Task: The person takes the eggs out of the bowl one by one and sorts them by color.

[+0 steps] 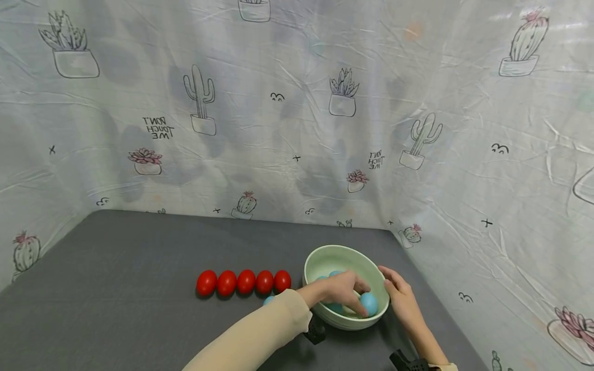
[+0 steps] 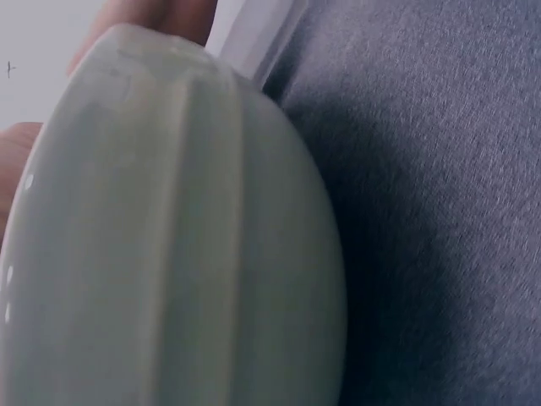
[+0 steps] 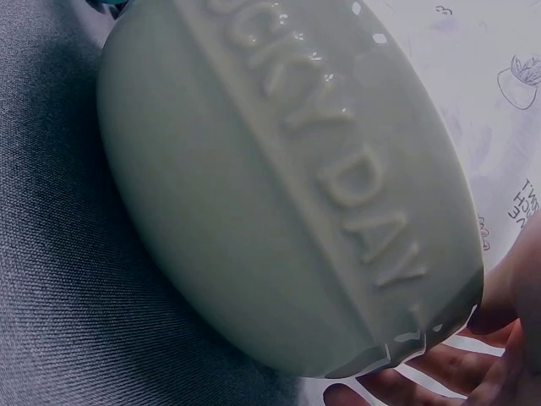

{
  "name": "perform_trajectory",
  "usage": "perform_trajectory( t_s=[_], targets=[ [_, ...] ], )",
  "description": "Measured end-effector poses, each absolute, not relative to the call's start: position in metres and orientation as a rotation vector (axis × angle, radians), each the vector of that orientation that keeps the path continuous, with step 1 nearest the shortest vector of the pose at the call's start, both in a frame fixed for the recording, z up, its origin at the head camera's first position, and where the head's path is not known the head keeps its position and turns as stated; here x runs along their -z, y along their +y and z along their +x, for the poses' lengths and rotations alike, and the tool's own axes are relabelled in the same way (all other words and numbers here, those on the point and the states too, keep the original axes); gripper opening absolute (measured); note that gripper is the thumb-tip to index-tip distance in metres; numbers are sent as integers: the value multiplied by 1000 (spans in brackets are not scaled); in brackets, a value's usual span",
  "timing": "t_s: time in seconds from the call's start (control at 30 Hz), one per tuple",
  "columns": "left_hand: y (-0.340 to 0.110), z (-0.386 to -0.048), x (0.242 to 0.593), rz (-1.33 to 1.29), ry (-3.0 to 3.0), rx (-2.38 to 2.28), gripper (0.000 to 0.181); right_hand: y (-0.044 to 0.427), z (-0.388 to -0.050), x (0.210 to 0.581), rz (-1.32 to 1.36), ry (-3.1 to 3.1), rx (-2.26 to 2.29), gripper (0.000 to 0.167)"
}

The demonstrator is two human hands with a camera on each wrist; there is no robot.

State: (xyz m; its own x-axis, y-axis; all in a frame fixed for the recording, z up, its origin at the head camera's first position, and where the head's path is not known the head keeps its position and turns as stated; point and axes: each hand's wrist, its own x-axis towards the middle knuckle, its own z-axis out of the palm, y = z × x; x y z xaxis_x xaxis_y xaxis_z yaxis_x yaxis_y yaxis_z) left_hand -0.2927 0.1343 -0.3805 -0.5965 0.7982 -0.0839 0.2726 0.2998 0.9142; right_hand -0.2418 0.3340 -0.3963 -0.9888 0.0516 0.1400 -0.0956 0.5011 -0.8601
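My left hand (image 1: 344, 289) reaches down into a pale green bowl (image 1: 341, 250), its thumb and fingers around a blue ball (image 1: 369, 304) near the bowl's right inner wall. Other blue balls (image 1: 335, 273) lie in there, partly hidden by that hand. On the right side, my right hand (image 1: 402, 300) holds the bowl at its rim. In the right wrist view, its thumb is at the rim and its fingers (image 3: 452, 370) lie against the outside, beside raised lettering. The left wrist view shows mostly the bowl's ribbed outer wall (image 2: 203, 254).
Several red balls (image 1: 246, 282) stand in a row left of the bowl. Another blue ball (image 1: 268, 300) peeks out in front of them, partly covered by the left sleeve (image 1: 260, 330). A cactus-print curtain (image 1: 278, 134) borders the dark grey table (image 1: 139, 309) behind and at the sides.
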Motion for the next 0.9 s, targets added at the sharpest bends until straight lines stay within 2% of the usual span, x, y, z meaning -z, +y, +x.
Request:
perform_trajectory(
  t_s=[0.13, 0.4, 0.9],
  targets=[
    [135, -291, 378, 1022, 1966, -1264, 37, 335, -242, 396, 51, -2592, -1507, 38],
    [134, -287, 377, 923, 2032, -1333, 55, 335, -242, 397, 39, -2599, -1482, 38],
    [124, -270, 369, 899, 1970, -1688, 57, 335, -241, 397, 67, -2601, -1465, 38]
  ],
)
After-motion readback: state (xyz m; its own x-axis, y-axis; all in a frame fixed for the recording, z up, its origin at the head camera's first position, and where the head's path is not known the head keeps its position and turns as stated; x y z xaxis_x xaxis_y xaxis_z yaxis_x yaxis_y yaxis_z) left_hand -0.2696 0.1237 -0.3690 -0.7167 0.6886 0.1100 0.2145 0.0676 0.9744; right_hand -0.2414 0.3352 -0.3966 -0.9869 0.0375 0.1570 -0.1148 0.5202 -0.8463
